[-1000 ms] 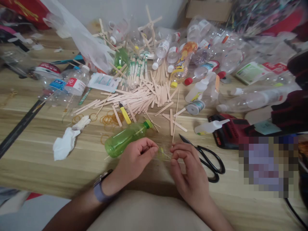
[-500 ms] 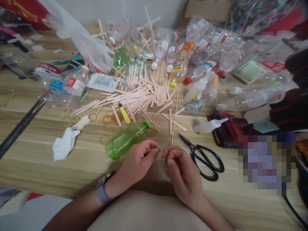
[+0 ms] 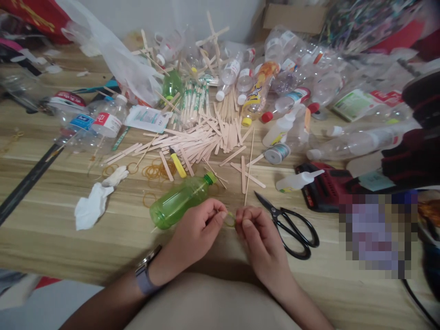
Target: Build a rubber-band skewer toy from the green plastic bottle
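Note:
A small yellowish rubber band [image 3: 230,220] shows as a thin loop between my two hands, over the table's near edge. The fingertips of my left hand [image 3: 201,231] pinch its left side. On the other side, the closed fingers of my right hand [image 3: 259,236] grip it. A thin wooden skewer [image 3: 249,167] runs up from behind the right fingers; whether they touch it I cannot tell. Just beyond my left hand a green plastic bottle [image 3: 182,199] lies on its side. Black-handled scissors [image 3: 287,224] lie right of my right hand.
Flat wooden sticks [image 3: 202,142] are heaped mid-table, near a yellow-handled tool [image 3: 178,162] and a pile of rubber bands [image 3: 156,170]. Clear bottles [image 3: 288,101] crowd the back. A white glue bottle [image 3: 295,181] and a red-and-black power tool [image 3: 326,183] lie at right; crumpled tissue [image 3: 91,206] at left.
My right hand has turned slightly, and its fingers have shifted upward. The rubber band's loop now shows more clearly between the fingertips. My left hand has barely moved.

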Available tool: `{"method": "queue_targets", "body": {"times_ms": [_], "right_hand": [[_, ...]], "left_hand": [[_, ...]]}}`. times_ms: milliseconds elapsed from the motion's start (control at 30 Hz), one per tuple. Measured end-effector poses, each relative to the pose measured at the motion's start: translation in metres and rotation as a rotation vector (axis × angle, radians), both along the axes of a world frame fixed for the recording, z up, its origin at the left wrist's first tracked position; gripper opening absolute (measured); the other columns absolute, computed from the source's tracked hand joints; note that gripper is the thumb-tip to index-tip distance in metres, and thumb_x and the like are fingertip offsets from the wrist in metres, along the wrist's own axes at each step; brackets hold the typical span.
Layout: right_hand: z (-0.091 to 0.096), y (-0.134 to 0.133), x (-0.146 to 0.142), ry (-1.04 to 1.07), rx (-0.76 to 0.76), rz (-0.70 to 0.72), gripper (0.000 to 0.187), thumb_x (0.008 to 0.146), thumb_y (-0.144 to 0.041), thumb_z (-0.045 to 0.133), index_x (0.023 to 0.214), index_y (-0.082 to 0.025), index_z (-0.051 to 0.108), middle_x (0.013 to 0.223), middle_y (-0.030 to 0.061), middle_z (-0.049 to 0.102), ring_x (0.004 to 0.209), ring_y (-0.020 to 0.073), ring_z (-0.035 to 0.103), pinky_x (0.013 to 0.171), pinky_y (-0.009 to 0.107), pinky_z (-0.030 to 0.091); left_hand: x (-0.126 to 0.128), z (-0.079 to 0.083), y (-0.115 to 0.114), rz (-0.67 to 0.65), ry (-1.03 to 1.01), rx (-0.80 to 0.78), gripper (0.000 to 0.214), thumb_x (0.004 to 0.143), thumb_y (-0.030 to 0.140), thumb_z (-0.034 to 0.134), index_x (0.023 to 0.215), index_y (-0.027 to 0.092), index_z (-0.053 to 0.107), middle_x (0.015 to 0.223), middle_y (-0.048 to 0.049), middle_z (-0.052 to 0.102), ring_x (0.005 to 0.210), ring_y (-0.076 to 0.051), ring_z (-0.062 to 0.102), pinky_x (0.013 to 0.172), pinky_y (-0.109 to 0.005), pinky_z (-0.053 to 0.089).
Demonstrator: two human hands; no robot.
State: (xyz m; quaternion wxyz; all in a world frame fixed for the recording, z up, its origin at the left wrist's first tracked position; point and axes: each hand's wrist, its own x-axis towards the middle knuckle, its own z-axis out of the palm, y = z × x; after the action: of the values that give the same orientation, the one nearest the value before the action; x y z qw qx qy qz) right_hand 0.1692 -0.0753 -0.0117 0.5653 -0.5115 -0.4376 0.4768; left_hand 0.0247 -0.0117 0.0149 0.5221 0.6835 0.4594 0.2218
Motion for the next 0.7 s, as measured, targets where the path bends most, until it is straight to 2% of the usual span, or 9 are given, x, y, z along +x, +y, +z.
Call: {"method": "queue_targets", "body": {"times_ms": [200,267,333,433,533,633,700], "right_hand": [[0.0008,0.0051,-0.0017,0.399,-0.118,-0.02,0.013,0.096,-0.029,0.054,0.084,-0.023,0.056,0.082,-0.0043,0.052,0.057,0.0059,0.041,0.056,0.022,0.033],[0.0012,0.0067,-0.0023,0.492,-0.167,-0.019,0.014,0.094,-0.029,0.058,0.082,-0.022,0.056,0.08,-0.0047,0.051,0.056,0.0053,0.04,0.055,0.022,0.032],[0.001,0.0074,-0.0022,0.514,-0.203,0.007,0.015,0.093,-0.03,0.058,0.081,-0.022,0.055,0.079,-0.0045,0.05,0.057,0.0058,0.04,0.055,0.023,0.031],[0.0,0.0065,-0.0016,0.4,-0.194,0.089,0.017,0.097,-0.033,0.052,0.084,-0.023,0.053,0.076,-0.0043,0.049,0.061,0.0085,0.043,0.058,0.024,0.033],[0.0009,0.0045,-0.0013,0.168,-0.142,0.15,0.02,0.101,-0.033,0.042,0.085,-0.023,0.048,0.073,-0.0038,0.047,0.064,0.0112,0.043,0.061,0.026,0.036],[0.0044,0.0027,-0.0007,-0.141,-0.06,0.181,0.019,0.101,-0.028,0.037,0.085,-0.024,0.045,0.075,-0.0024,0.047,0.067,0.0132,0.044,0.061,0.027,0.037],[0.0069,0.0021,0.0001,-0.328,-0.024,0.216,0.016,0.1,-0.023,0.036,0.086,-0.024,0.044,0.076,-0.0015,0.048,0.069,0.0141,0.046,0.062,0.027,0.039]], "left_hand": [[-0.0009,0.0009,-0.0009,-0.065,0.047,0.034,0.024,0.092,0.025,0.045,0.068,0.021,0.043,0.06,0.0064,0.043,0.056,-0.011,0.042,0.055,-0.025,0.031],[-0.0019,0.0011,-0.0009,-0.037,-0.007,0.06,0.028,0.091,0.026,0.046,0.065,0.021,0.039,0.062,0.0057,0.041,0.059,-0.011,0.041,0.056,-0.026,0.032],[-0.0029,0.0015,0.0002,0.016,-0.11,0.069,0.028,0.09,0.026,0.047,0.064,0.021,0.039,0.07,0.0037,0.047,0.065,-0.011,0.045,0.06,-0.025,0.035],[-0.004,0.0023,0.0029,0.007,-0.254,-0.051,0.023,0.091,0.026,0.046,0.068,0.02,0.046,0.078,0.0009,0.056,0.067,-0.011,0.049,0.061,-0.025,0.038],[-0.0039,0.0015,0.0042,-0.021,-0.254,-0.125,0.025,0.094,0.03,0.042,0.071,0.02,0.048,0.066,0.0043,0.049,0.058,-0.011,0.043,0.056,-0.024,0.036],[-0.0023,-0.0008,0.0027,0.036,-0.127,0.0,0.03,0.095,0.03,0.04,0.067,0.023,0.036,0.062,0.0065,0.037,0.057,-0.011,0.037,0.055,-0.025,0.033],[-0.0011,-0.0025,0.001,0.04,-0.032,0.083,0.03,0.096,0.027,0.038,0.067,0.023,0.032,0.062,0.0067,0.035,0.057,-0.011,0.036,0.054,-0.026,0.031]]}}
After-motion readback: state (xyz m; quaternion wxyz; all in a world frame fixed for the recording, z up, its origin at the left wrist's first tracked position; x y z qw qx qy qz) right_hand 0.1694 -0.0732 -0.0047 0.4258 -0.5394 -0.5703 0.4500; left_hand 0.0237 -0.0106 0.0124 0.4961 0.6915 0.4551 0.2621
